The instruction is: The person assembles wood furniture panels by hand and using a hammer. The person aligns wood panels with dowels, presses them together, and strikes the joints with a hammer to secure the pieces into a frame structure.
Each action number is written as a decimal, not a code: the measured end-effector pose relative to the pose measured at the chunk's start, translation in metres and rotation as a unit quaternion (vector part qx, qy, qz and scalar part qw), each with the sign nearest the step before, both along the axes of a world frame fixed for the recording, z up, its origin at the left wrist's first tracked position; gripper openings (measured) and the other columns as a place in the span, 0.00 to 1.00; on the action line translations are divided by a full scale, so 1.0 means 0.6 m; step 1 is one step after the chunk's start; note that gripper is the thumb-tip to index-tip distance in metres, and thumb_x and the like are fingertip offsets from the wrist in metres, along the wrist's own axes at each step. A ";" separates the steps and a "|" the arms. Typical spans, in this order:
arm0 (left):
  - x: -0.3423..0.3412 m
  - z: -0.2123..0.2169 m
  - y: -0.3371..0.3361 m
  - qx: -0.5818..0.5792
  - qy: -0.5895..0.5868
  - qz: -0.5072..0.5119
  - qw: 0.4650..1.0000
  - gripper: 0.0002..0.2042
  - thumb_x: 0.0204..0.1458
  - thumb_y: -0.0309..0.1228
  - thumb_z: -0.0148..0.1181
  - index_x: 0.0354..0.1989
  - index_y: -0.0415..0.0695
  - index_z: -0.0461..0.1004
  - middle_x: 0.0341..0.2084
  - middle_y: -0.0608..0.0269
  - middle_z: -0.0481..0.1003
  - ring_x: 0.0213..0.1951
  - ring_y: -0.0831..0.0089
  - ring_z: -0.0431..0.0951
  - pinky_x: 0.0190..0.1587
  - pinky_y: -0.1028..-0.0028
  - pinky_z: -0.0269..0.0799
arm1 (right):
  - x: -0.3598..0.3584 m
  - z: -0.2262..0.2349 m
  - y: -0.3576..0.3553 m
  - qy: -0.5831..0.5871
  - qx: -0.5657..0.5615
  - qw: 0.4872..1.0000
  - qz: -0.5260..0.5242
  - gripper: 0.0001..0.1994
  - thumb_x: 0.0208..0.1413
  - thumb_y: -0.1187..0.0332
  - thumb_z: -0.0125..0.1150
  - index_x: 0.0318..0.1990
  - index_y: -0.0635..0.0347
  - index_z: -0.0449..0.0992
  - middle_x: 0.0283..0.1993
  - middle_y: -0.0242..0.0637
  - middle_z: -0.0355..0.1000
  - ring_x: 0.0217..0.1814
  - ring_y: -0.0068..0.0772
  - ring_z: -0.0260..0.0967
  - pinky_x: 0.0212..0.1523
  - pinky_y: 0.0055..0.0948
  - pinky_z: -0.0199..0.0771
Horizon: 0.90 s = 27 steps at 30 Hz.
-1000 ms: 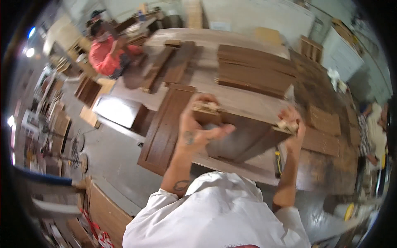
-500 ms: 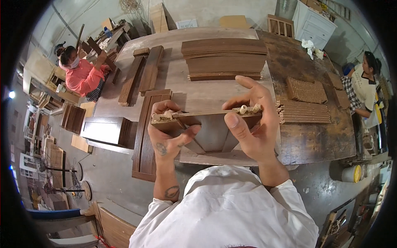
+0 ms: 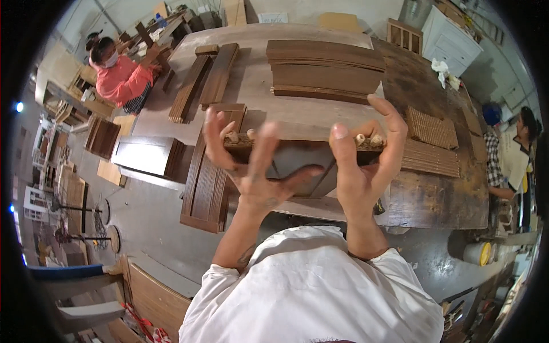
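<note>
Between two hands (image 3: 309, 166), one panel (image 3: 297, 163)

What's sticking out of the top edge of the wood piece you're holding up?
Pale wooden dowels stand out of the top edge of the dark wood piece, near each end. The left hand and right hand grip those ends, so any dowels under the fingers are hidden.

Workbench (image 3: 274, 97) with stacked brown boards (image 3: 326, 71)

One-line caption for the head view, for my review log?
Both hands, left and right, lift a dark wooden panel with dowel pegs above a cluttered workbench.
</note>
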<state>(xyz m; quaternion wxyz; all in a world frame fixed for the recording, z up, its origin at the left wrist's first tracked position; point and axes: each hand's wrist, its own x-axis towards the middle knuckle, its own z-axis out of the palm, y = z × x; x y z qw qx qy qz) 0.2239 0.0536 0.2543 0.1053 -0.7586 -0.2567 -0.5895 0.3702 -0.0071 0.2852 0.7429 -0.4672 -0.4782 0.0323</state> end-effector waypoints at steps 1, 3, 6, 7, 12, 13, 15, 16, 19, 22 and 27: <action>0.006 0.007 -0.015 -0.029 0.007 -0.005 1.000 0.41 0.37 0.62 0.66 0.57 0.47 0.70 0.67 0.41 0.37 0.64 0.43 0.53 0.59 0.55 0.61 | -0.001 0.007 -0.004 0.019 -0.003 1.000 0.013 0.25 0.50 0.71 0.65 0.55 0.65 0.64 0.23 0.26 0.63 0.23 0.14 0.55 0.25 0.16 0.54; 0.027 0.013 -0.035 -0.049 0.009 0.019 0.999 0.37 0.40 0.61 0.64 0.58 0.53 0.70 0.66 0.33 0.37 0.66 0.37 0.45 0.60 0.48 0.54 | 0.001 0.007 -0.001 0.021 -0.016 0.999 0.020 0.25 0.51 0.72 0.64 0.56 0.65 0.64 0.23 0.27 0.64 0.23 0.14 0.57 0.26 0.15 0.56; 0.046 0.018 -0.066 -0.104 0.024 0.051 0.993 0.39 0.38 0.53 0.69 0.60 0.52 0.66 0.66 0.28 0.32 0.68 0.35 0.35 0.63 0.46 0.43 | 0.000 0.021 -0.004 0.043 -0.022 0.996 0.081 0.22 0.54 0.73 0.62 0.56 0.66 0.64 0.27 0.30 0.69 0.27 0.15 0.64 0.29 0.15 0.62; 0.046 0.022 -0.075 -0.121 0.020 0.052 0.991 0.40 0.37 0.50 0.71 0.60 0.51 0.64 0.66 0.29 0.30 0.68 0.35 0.33 0.65 0.47 0.40 | 0.004 0.023 -0.006 0.030 -0.032 0.994 0.100 0.22 0.55 0.73 0.61 0.56 0.66 0.64 0.28 0.31 0.70 0.28 0.16 0.65 0.30 0.16 0.63; 0.063 0.019 -0.086 -0.153 -0.002 0.051 0.987 0.44 0.34 0.43 0.74 0.62 0.49 0.57 0.68 0.33 0.28 0.69 0.38 0.30 0.66 0.48 0.34 | 0.054 0.025 -0.027 -0.056 -0.102 0.969 0.219 0.23 0.59 0.63 0.60 0.57 0.66 0.64 0.44 0.44 0.73 0.46 0.29 0.70 0.43 0.21 0.69; 0.070 0.020 -0.089 -0.154 -0.018 0.053 0.986 0.44 0.34 0.44 0.74 0.61 0.48 0.57 0.68 0.34 0.29 0.69 0.39 0.29 0.66 0.48 0.34 | 0.065 0.029 -0.036 -0.056 -0.132 0.952 0.271 0.27 0.59 0.60 0.59 0.60 0.67 0.61 0.52 0.51 0.70 0.54 0.36 0.68 0.51 0.29 0.68; 0.078 0.018 -0.084 -0.149 -0.030 0.063 0.986 0.44 0.34 0.49 0.72 0.61 0.48 0.57 0.67 0.32 0.29 0.69 0.37 0.31 0.66 0.47 0.34 | 0.074 0.045 -0.053 -0.129 -0.154 0.934 0.296 0.30 0.59 0.56 0.58 0.62 0.68 0.59 0.55 0.50 0.69 0.57 0.34 0.65 0.55 0.27 0.64; 0.084 0.016 -0.078 -0.141 -0.019 0.062 0.988 0.44 0.34 0.51 0.71 0.60 0.47 0.57 0.67 0.31 0.30 0.68 0.36 0.31 0.65 0.46 0.34 | 0.081 0.041 -0.055 -0.155 -0.155 0.932 0.288 0.32 0.59 0.54 0.58 0.63 0.68 0.58 0.56 0.49 0.68 0.58 0.34 0.64 0.55 0.26 0.63; 0.064 -0.004 -0.060 -0.091 0.058 0.077 0.991 0.45 0.33 0.54 0.70 0.60 0.48 0.57 0.66 0.29 0.32 0.67 0.34 0.33 0.64 0.42 0.34 | 0.094 0.026 -0.047 -0.235 -0.140 0.926 0.260 0.36 0.57 0.51 0.59 0.65 0.68 0.55 0.58 0.50 0.67 0.59 0.36 0.64 0.56 0.27 0.63; 0.057 0.003 -0.062 -0.060 0.106 0.066 0.990 0.42 0.35 0.47 0.70 0.61 0.49 0.56 0.67 0.38 0.37 0.69 0.43 0.32 0.66 0.51 0.36 | 0.095 0.070 -0.065 -0.207 -0.213 0.901 0.315 0.36 0.57 0.51 0.58 0.65 0.67 0.55 0.58 0.50 0.67 0.58 0.36 0.65 0.54 0.26 0.64; 0.114 0.032 -0.080 -0.120 0.037 0.181 0.976 0.53 0.29 0.59 0.74 0.59 0.40 0.51 0.64 0.31 0.34 0.67 0.42 0.37 0.64 0.52 0.45 | 0.149 -0.002 -0.030 -0.023 -0.188 0.855 0.483 0.36 0.59 0.48 0.55 0.66 0.66 0.53 0.55 0.48 0.67 0.54 0.34 0.66 0.56 0.30 0.64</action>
